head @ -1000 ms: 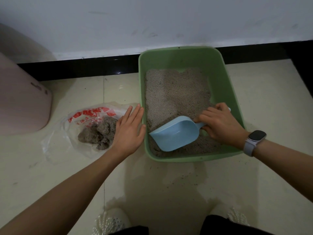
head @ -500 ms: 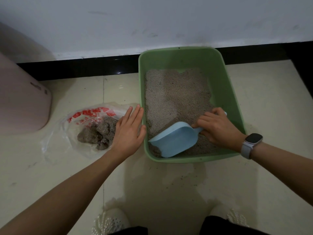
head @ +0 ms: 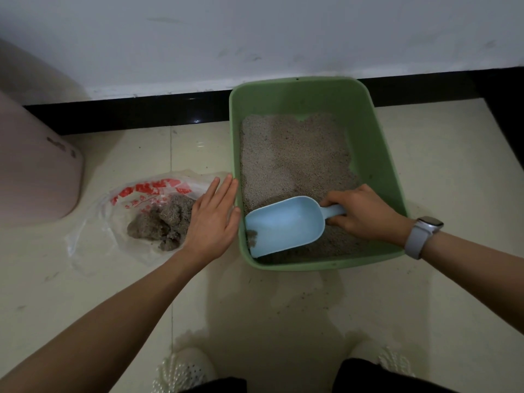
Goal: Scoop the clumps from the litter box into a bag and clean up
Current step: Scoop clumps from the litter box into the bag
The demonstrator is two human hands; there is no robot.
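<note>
Cream floor tiles (head: 442, 171) meet a black skirting and white wall at 12 o'clock. The green litter box (head: 377, 154) sits against it; bare floor lies at 3 o'clock. The right hand (head: 365, 214) grips the blue scoop (head: 283, 225) inside. The left hand (head: 212, 219) rests flat at 9 o'clock on the bag (head: 93, 231) of clumps (head: 161, 222), its red print unreadable.

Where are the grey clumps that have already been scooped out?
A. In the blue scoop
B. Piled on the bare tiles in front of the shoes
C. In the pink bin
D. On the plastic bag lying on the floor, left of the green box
D: the clumps sit heaped on the plastic bag spread on the floor beside the green litter box, next to the open left hand.
</note>
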